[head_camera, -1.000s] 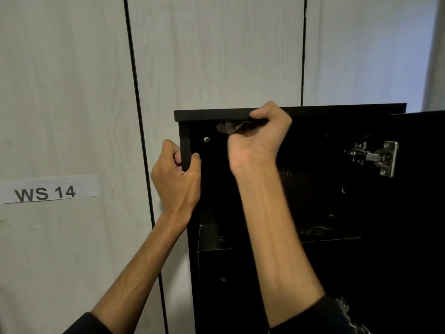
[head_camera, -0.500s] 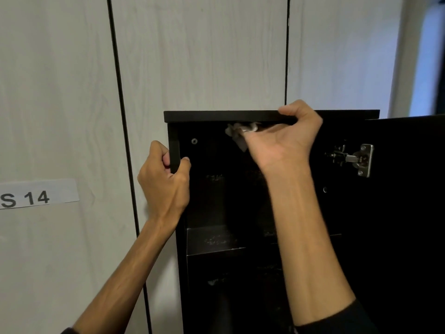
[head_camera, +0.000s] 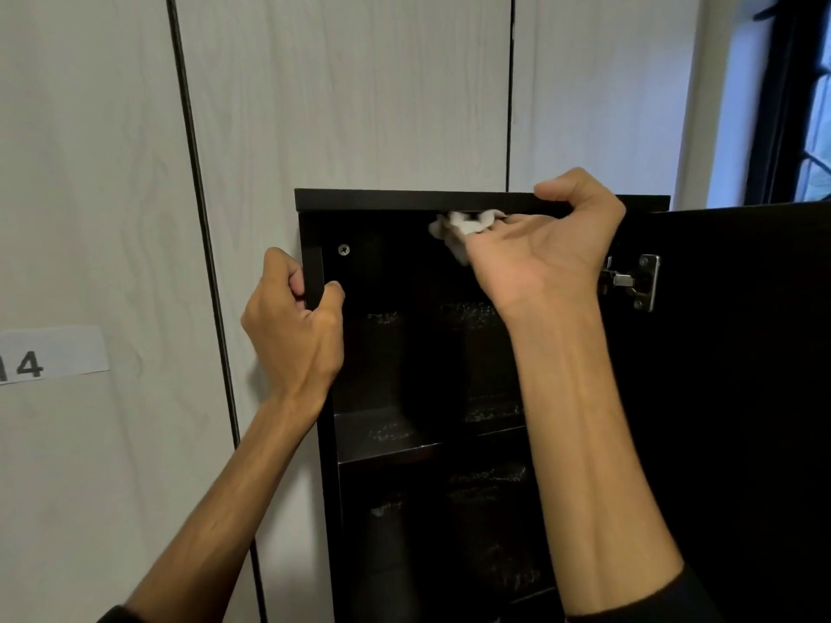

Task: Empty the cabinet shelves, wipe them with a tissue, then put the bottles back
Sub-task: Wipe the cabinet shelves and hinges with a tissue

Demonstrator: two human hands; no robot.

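A pale wood-grain wall [head_camera: 359, 92] fills the view, and a black cabinet [head_camera: 404, 201] is seen against it with its door [head_camera: 742, 353] swung open to the right. 2 bare forearms are raised from the bottom of the view toward the top of the cabinet.

The right hand [head_camera: 548, 254] is held palm toward the camera at the cabinet's top panel. Its thumb is hooked over the front edge of that panel, while its fingers are curled under the panel and closed around a crumpled white tissue [head_camera: 463, 227]. The tissue is pressed up against the underside of the top panel, just left of the palm, and part of it is seen sticking out past the fingers.

The left hand [head_camera: 292, 326] is wrapped around the front edge of the cabinet's left side panel, near the upper corner, with the thumb on the inner face and the fingers on the outer side.

Inside, 1 dark shelf [head_camera: 382, 438] is seen below the hands; nothing can be made out standing on it in the dim interior. A metal hinge [head_camera: 638, 281] is fixed at the door's inner edge, just right of the right wrist. A white label [head_camera: 54, 353] bearing "14" is stuck on the wall at the left, and a small screw [head_camera: 344, 250] is set in the upper left of the interior.
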